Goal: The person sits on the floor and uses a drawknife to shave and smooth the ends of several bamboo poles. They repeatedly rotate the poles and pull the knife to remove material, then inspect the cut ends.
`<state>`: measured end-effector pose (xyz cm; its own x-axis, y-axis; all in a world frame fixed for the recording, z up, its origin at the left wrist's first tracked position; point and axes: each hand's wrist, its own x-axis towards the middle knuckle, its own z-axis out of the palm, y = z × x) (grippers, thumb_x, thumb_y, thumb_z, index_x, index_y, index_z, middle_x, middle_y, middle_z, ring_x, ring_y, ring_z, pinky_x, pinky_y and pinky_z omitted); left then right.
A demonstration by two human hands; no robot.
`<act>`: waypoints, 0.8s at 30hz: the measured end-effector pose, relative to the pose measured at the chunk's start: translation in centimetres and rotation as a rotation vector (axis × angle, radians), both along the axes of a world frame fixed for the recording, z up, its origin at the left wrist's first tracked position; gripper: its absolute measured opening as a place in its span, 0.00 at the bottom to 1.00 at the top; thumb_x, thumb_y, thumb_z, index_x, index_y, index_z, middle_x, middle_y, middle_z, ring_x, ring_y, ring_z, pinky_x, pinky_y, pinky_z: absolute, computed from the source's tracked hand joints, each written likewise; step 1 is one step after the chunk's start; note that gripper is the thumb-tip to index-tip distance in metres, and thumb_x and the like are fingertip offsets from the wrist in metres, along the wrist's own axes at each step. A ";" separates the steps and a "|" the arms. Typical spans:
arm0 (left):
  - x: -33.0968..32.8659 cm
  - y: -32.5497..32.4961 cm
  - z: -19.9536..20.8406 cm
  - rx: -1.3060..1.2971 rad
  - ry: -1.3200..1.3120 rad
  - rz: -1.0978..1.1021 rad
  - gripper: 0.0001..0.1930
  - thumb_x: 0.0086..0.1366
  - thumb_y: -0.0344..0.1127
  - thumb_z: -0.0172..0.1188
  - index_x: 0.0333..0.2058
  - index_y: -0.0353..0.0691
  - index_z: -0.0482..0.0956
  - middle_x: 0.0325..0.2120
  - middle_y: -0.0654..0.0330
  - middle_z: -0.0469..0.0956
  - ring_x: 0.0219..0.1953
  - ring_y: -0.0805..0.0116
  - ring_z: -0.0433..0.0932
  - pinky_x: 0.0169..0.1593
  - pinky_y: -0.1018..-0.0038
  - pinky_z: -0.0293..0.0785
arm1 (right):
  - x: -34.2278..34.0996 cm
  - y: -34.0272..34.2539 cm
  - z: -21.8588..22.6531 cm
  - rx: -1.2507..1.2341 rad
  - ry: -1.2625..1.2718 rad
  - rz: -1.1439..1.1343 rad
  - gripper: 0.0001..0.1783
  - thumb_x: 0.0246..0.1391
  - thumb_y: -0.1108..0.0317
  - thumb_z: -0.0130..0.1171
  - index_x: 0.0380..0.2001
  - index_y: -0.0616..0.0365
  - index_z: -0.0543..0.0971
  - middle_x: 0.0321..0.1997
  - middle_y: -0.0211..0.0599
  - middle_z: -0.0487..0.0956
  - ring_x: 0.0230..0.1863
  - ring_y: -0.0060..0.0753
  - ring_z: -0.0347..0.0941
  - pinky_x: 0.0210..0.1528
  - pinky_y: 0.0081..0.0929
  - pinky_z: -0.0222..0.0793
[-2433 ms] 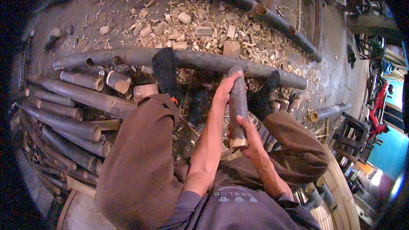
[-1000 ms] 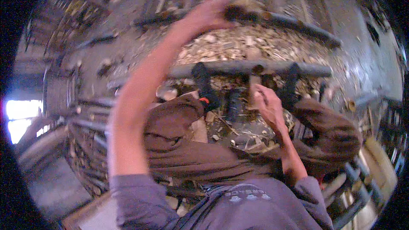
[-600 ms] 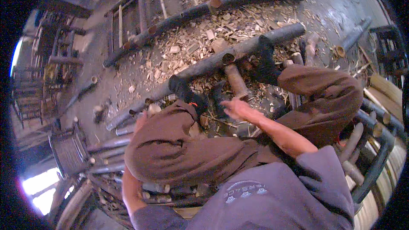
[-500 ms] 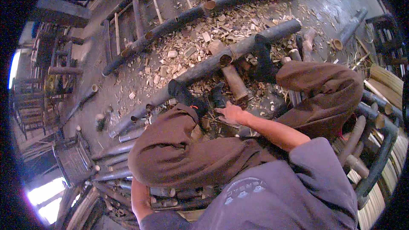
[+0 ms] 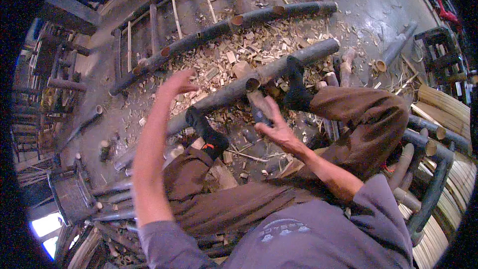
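A dark bamboo pole (image 5: 224, 89) with round holes cut in it lies slantwise across the floor, my feet in dark footwear against it. My right hand (image 5: 280, 128) is just on the near side of it, thumb and fingers around a small dark object (image 5: 260, 113) whose kind is blurred. Beyond that object, a short brownish piece (image 5: 256, 97) stands close to a hole in the pole. Raised to the left over the wood chips, my left hand (image 5: 180, 82) holds nothing, its thumb and fingers apart; motion blurs it slightly.
Pale wood chips (image 5: 231, 57) litter the floor around the pole. Farther off lies a ladder-like bamboo frame (image 5: 199, 35) with thin rungs. Bamboo tubes (image 5: 396, 47) rest at the right, split slats (image 5: 440, 107) nearer me, and stacked poles (image 5: 117, 201) at the left.
My left arm has swung up from beside my left knee to over the chips. My right hand has lifted toward the pole with the dark object; the thick light piece there now shows less.
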<state>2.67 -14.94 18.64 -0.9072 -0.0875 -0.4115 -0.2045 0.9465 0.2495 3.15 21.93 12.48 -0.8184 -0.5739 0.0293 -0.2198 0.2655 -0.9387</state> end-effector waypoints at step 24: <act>-3.9 8.1 -19.1 0.347 0.084 0.028 0.47 0.35 0.51 0.73 0.56 0.44 0.64 0.48 0.49 0.74 0.50 0.49 0.72 0.51 0.59 0.69 | -6.1 -4.6 -3.2 -0.079 -0.938 -0.276 0.29 0.54 0.51 0.57 0.51 0.60 0.66 0.38 0.37 0.76 0.35 0.33 0.74 0.40 0.30 0.70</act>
<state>-1.25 -6.87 -0.50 -0.9384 0.0188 -0.3450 -0.1942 0.7970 0.5719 -2.94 17.30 9.29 -0.6342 -0.3833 -0.6715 0.6850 0.1241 -0.7179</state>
